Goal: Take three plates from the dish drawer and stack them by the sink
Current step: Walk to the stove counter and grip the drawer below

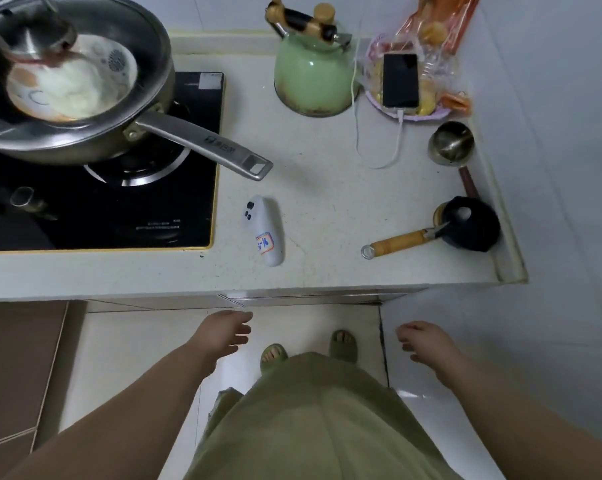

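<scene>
One head-worn wide-angle view looks steeply down from above the counter (327,202), close over it. Both empty hands, left hand (223,336) and right hand (426,341), hang below the counter edge, nearest the camera, fingers loosely spread.

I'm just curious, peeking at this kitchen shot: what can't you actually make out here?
Head view only:
- Dish drawer, plates, sink: nowhere in frame.
- Steel frying pan: cut by the left and top edges; contents blurred.
- Handwriting on the white remote-like device: too small.
- Cabinet front: hidden under the pale countertop edge.
- Left hand, right hand: empty.
</scene>
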